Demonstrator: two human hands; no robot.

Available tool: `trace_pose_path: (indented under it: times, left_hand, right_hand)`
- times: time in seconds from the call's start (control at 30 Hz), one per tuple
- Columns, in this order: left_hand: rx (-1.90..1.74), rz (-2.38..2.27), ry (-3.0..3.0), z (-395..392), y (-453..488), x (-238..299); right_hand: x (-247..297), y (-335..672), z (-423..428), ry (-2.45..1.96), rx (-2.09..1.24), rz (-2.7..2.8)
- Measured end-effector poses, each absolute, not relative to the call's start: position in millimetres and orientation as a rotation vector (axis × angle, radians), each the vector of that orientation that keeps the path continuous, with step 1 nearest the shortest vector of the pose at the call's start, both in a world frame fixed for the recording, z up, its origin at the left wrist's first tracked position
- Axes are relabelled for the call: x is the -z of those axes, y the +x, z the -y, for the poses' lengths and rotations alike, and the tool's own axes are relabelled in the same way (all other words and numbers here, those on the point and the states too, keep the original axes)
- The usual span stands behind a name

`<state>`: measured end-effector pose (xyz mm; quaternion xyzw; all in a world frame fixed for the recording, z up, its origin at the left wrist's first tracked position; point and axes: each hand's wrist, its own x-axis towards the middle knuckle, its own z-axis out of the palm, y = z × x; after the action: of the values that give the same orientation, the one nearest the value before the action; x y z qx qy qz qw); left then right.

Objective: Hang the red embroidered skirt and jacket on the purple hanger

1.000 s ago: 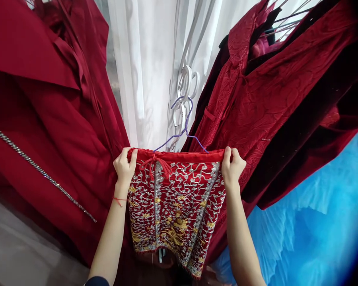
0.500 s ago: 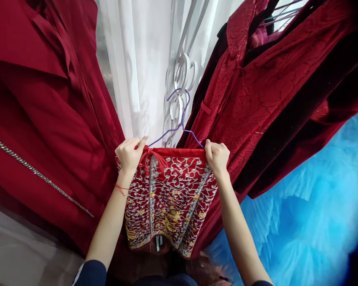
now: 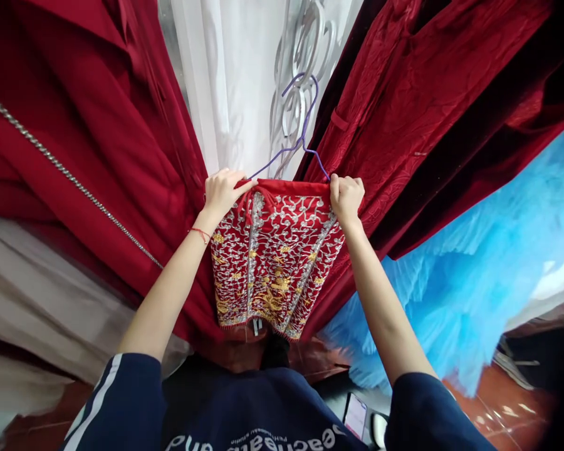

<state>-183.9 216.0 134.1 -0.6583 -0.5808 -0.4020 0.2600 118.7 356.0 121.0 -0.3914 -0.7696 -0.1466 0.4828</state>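
A red skirt (image 3: pixel 272 257) with silver and gold embroidery hangs in front of me on a purple wire hanger (image 3: pixel 299 134). My left hand (image 3: pixel 222 191) is closed on the left end of its red waistband. My right hand (image 3: pixel 345 197) is closed on the right end. A red drawstring bow dangles just right of the left hand. The hanger's hook rises before a white curtain (image 3: pixel 235 81).
A dark red dress with a rhinestone strip (image 3: pixel 70 181) hangs at the left. Dark red velvet and brocade garments (image 3: pixel 427 106) hang at the right, a blue tulle dress (image 3: pixel 465 269) below them. A beige fabric (image 3: pixel 32 300) lies lower left. A phone (image 3: pixel 356 415) shows near the reddish floor.
My view has tilted down, so my navy sleeves and shirt now show. Both hands have drawn closer together along the waistband and the skirt has moved up in the view.
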Motion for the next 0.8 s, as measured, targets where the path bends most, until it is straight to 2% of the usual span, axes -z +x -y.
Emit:
trace_pose_path:
  times: [0.17,0.33,0.4,0.5,0.63,0.7,0.8]
  left_hand:
    - [1.319,1.489,-1.689,-196,-184,-111]
    - [1.840,1.525,-1.335,-195,-193,-53]
    - [2.129,1.590,-1.255,-200,-197,-27]
    - [2.509,1.735,-1.363,-202,-204,6]
    - [2.582,1.862,-1.492,-195,-215,30]
    - [2.600,1.939,-1.538,-192,-222,34]
    - [2.702,2.109,-1.659,-189,-233,31]
  right_hand:
    - [-109,132,-328,-0.882,0.328,1.878]
    - [-85,143,-317,-0.798,0.169,1.540]
    - [-72,148,-318,-0.790,-0.020,1.422]
    - [-41,159,-316,-0.783,-0.488,1.342]
    - [13,176,-301,-0.882,-1.017,1.297]
    - [36,181,-294,-0.972,-1.081,1.320]
    - [53,184,-288,-1.023,-1.000,1.313]
